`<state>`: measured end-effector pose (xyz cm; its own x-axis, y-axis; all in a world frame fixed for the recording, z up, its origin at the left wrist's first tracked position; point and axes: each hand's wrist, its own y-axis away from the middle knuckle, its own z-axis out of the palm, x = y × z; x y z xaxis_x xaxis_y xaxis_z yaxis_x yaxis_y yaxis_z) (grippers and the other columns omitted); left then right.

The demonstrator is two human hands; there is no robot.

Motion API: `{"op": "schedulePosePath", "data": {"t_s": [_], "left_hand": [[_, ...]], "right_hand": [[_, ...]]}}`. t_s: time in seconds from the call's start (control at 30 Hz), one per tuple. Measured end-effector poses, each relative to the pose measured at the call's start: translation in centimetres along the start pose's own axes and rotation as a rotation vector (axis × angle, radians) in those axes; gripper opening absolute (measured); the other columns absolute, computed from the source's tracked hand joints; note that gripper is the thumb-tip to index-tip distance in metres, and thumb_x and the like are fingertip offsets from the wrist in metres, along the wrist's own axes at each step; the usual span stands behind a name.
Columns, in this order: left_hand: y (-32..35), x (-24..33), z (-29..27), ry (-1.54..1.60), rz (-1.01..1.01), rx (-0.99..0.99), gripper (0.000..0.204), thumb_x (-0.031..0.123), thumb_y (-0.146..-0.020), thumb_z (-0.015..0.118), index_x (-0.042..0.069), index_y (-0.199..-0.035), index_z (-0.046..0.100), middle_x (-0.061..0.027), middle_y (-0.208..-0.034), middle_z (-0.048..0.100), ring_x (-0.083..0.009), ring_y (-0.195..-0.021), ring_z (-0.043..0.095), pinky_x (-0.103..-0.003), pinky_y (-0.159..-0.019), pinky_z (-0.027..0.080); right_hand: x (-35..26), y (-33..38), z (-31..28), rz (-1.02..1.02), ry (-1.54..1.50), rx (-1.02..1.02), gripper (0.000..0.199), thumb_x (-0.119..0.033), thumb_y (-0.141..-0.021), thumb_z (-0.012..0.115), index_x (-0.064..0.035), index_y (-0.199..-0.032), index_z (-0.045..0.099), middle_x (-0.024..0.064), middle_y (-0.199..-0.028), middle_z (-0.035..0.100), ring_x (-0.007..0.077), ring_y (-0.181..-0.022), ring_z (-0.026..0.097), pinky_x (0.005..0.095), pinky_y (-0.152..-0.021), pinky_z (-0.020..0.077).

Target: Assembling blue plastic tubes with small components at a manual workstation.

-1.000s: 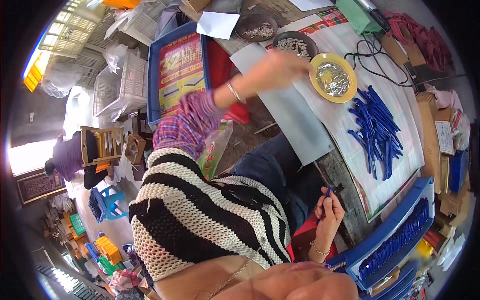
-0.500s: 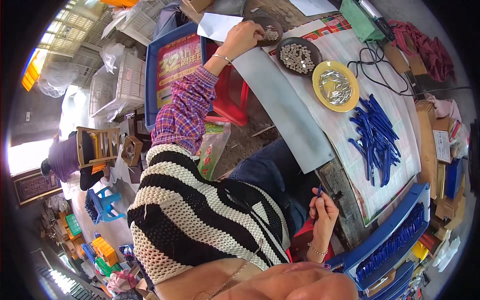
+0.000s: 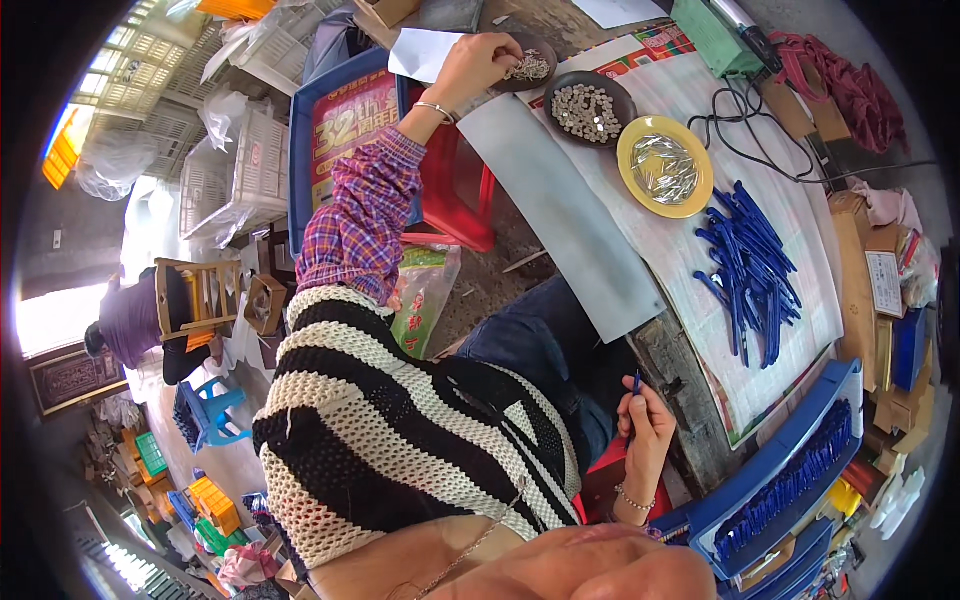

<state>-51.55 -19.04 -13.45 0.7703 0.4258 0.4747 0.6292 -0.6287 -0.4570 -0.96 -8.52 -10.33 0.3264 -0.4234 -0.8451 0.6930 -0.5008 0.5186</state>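
My left hand (image 3: 480, 66) reaches to a small dark dish (image 3: 540, 46) of tiny metal pieces. Its fingers are pinched together at the dish's near side; whatever is between them is too small to make out. My right hand (image 3: 648, 432) is low by the table edge, closed around a slim blue stick (image 3: 637, 381) that points up from the fingertips. Beside the first dish sits a second dark dish (image 3: 622, 92) full of small round metal pieces. A yellow plate (image 3: 704, 168) carries thin silvery strips. Past it lies a heap of similar blue sticks (image 3: 745, 270).
A grey sheet (image 3: 570, 220) runs along the table's near edge, next to white covering (image 3: 690, 290). At right, a blue crate (image 3: 850, 385) holds more blue sticks. A black cable (image 3: 800, 165) trails from a green box (image 3: 712, 38). A red stool (image 3: 460, 215) and blue tray (image 3: 303, 180) are left.
The view has shifted slightly. My left hand's fingers have moved a little at the dish, showing more of its pieces. My right hand stays in place with the blue stick.
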Motion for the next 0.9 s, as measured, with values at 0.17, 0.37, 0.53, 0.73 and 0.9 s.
{"op": "schedulePosePath", "data": {"t_s": [0.17, 0.37, 0.53, 0.73, 0.9], "left_hand": [[0.0, -0.3, 0.0, 0.027, 0.008, -0.125, 0.017, 0.016, -0.072, 0.065, 0.007, -0.086, 0.067, -0.0091, -0.075, 0.065, -0.0234, -0.071, 0.063, -0.034, -0.068, 0.050], [0.2, -0.2, 0.7, -0.018, 0.033, -0.074, 0.018, 0.016, -0.072, 0.065, 0.009, -0.088, 0.068, -0.0091, -0.074, 0.064, -0.0225, -0.067, 0.062, -0.033, -0.064, 0.049], [2.4, -1.3, -2.2, 0.043, -0.066, 0.035, 0.014, 0.016, -0.074, 0.065, 0.008, -0.086, 0.068, -0.0082, -0.074, 0.064, -0.0194, -0.063, 0.059, -0.031, -0.061, 0.048], [6.2, -1.2, -3.9, -0.065, -0.151, 0.057, 0.014, 0.016, -0.075, 0.064, 0.008, -0.085, 0.070, -0.0117, -0.077, 0.064, -0.0251, -0.066, 0.062, -0.034, -0.063, 0.048], [6.1, -1.0, -2.2, -0.169, -0.149, 0.119, 0.014, 0.020, -0.076, 0.062, 0.012, -0.084, 0.071, -0.0092, -0.076, 0.063, -0.0284, -0.070, 0.061, -0.036, -0.065, 0.049]], "right_hand": [[0.0, -0.1, 0.0, 0.000, 0.006, -0.013, 0.027, -0.014, -0.091, 0.054, 0.0029, -0.111, 0.059, 0.0004, -0.072, 0.056, 0.0037, -0.053, 0.041, 0.0170, -0.046, 0.0294], [-0.1, -0.1, 0.0, -0.011, 0.027, -0.015, 0.027, -0.014, -0.091, 0.054, 0.0030, -0.112, 0.059, 0.0005, -0.073, 0.056, 0.0036, -0.053, 0.042, 0.0169, -0.047, 0.0296], [-0.1, 0.0, -0.3, 0.011, -0.011, -0.013, 0.027, -0.014, -0.091, 0.055, 0.0032, -0.111, 0.058, 0.0004, -0.072, 0.055, 0.0040, -0.053, 0.042, 0.0170, -0.046, 0.0294], [-0.2, -0.6, 0.3, 0.013, 0.033, -0.035, 0.027, -0.015, -0.091, 0.055, 0.0036, -0.111, 0.058, 0.0004, -0.071, 0.055, 0.0040, -0.053, 0.042, 0.0169, -0.046, 0.0291], [-0.6, -0.5, 0.8, 0.005, 0.033, -0.040, 0.026, -0.014, -0.091, 0.055, 0.0038, -0.109, 0.059, 0.0006, -0.072, 0.055, 0.0041, -0.053, 0.042, 0.0167, -0.047, 0.0296]]}}
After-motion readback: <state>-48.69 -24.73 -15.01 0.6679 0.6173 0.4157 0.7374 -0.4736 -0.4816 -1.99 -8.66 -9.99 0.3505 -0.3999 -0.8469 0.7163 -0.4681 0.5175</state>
